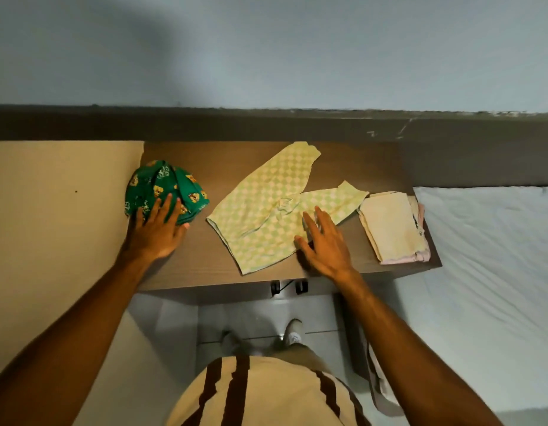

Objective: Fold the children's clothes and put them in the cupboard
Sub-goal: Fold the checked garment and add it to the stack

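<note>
Three lots of clothing lie in a row on the bench (266, 155), which stands against the wall (266, 56). At the left end sits a bunched garment (162, 186), close to the bench's left edge. In the middle a pair of small trousers (266, 210) lies spread flat, its legs pointing towards the back and the right. At the right end rests a folded stack (389, 222), just beside the tip of one trouser leg. The left hand (157, 232) lies on the near side of the bunched garment; the right hand (325, 244) lies on the near right part of the trousers. A bed (488, 256) stands to the right of the bench, and a panel (57, 210) adjoins its left.
</note>
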